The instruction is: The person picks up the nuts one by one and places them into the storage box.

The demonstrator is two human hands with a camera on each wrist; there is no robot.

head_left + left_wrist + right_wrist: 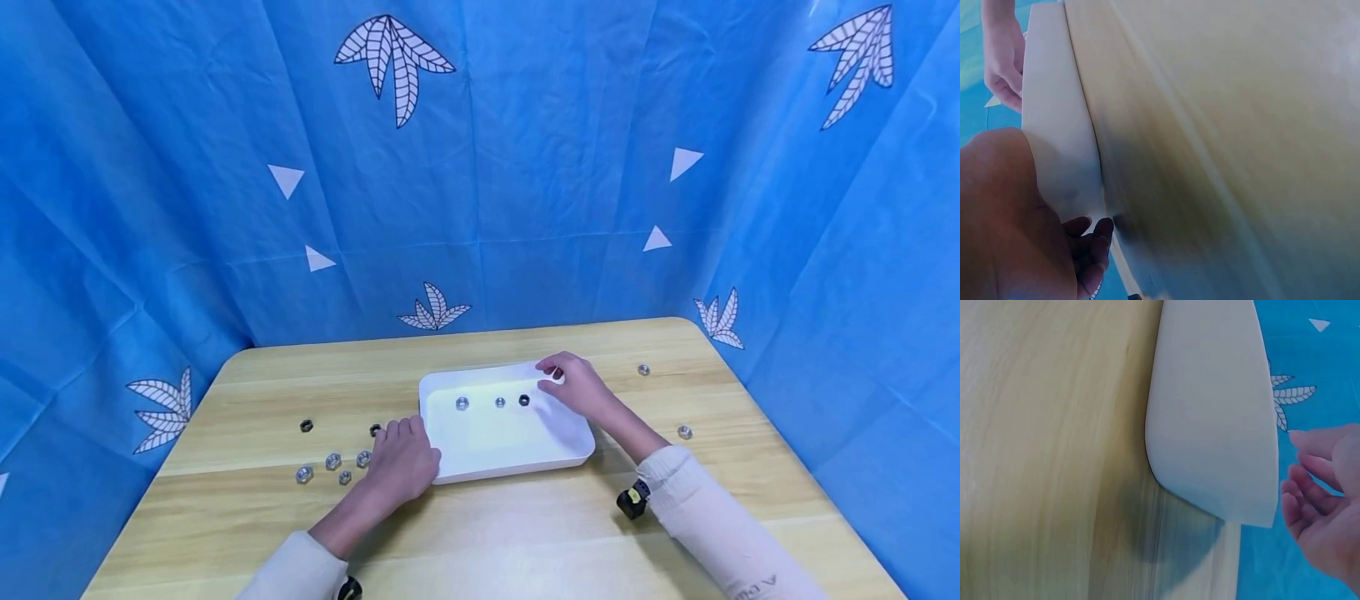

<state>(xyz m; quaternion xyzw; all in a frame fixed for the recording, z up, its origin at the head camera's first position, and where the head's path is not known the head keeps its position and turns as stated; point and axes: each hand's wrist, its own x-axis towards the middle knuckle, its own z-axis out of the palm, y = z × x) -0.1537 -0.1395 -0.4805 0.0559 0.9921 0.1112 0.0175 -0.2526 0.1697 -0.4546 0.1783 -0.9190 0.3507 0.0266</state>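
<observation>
A shallow white tray point(510, 467) stands mid-table with two silver hex nuts and a black nut point(524, 400) inside. My left hand point(405, 458) is at the tray's left end, overlapping its rim, palm down with fingers bent. Beside those fingers lies another black nut point(375, 430), partly covered. In the left wrist view, thumb and fingertips point(1105, 229) come close together near the tray's corner; I cannot tell whether they hold anything. Over the tray's back right corner hovers my right hand point(573, 383), fingers loosely bent and apart, with nothing visible between them in the right wrist view.
Several silver nuts point(333, 461) and a black nut point(307, 425) lie on the table left of the tray. Two more silver nuts, one far point(643, 369) and one nearer point(685, 432), lie to its right. A blue patterned curtain point(480, 183) surrounds the wooden table point(525, 542).
</observation>
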